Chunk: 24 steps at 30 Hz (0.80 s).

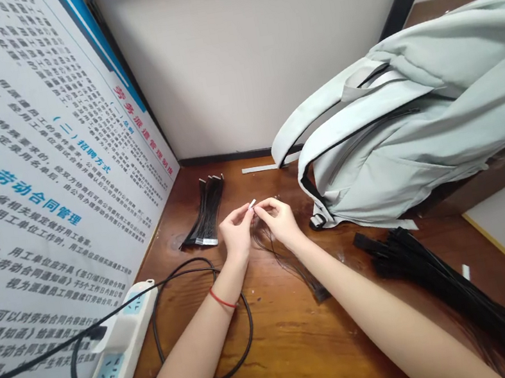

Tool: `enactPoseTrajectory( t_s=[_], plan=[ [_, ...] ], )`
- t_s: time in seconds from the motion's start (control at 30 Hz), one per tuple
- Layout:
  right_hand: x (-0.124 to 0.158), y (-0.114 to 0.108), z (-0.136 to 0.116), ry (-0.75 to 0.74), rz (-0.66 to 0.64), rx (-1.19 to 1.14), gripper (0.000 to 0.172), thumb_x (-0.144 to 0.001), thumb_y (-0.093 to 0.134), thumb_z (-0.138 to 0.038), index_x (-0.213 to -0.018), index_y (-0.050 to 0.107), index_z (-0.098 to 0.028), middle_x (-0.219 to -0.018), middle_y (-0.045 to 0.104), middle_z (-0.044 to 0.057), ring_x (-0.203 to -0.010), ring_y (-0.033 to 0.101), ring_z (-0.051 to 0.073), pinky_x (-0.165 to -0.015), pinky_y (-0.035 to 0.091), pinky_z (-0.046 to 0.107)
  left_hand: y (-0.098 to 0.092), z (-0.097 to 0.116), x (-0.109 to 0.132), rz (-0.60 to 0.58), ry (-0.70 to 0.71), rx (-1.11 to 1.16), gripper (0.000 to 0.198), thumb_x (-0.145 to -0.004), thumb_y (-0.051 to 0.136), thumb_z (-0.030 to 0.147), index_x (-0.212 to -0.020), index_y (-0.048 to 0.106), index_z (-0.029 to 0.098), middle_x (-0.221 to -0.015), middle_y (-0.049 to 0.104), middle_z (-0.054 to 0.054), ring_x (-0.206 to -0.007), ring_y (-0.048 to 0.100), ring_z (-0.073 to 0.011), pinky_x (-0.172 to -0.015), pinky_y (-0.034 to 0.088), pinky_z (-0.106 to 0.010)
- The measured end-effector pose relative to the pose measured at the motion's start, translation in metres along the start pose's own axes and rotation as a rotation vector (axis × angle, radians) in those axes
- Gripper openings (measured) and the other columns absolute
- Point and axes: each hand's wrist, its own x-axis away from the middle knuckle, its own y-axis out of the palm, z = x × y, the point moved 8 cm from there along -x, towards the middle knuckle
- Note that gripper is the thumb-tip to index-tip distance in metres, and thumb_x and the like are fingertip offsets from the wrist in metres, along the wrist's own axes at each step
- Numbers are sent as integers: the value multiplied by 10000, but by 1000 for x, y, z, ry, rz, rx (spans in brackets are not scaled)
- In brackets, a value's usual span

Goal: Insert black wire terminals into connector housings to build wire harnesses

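My left hand (pixel 235 231) and my right hand (pixel 279 218) meet over the middle of the table, thumb and forefinger of each pinched together. A small white strip (pixel 252 203) sticks up from between the fingertips of the left hand. Right beside it, the right fingertips are closed at the same spot; what they grip is too small to make out. Thin black wires (pixel 281 261) hang below the hands and run to a dark connector end (pixel 320 294) by the right forearm. Left of the hands lies a bundle of black cables (pixel 207 210) with white-labelled ends.
A pale green backpack (pixel 401 143) rests at the back right. A larger bundle of black wires (pixel 434 274) lies at the right. A white power strip (pixel 125 328) with a looped black cord (pixel 251 319) occupies the left. A white strip (pixel 259 168) lies near the back wall.
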Motion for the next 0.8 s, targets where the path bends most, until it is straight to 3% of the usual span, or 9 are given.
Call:
enactPoseTrajectory(
  t_s=[0.8],
  plan=[
    [0, -2, 6, 41, 38, -36, 174, -659, 659, -341, -698, 588, -187, -739, 639, 29, -737, 605, 175, -743, 491, 328, 2, 2, 2, -44, -1, -22, 268, -521, 773, 265, -743, 716, 125, -793, 726, -91, -716, 664, -180, -726, 524, -335]
  ],
)
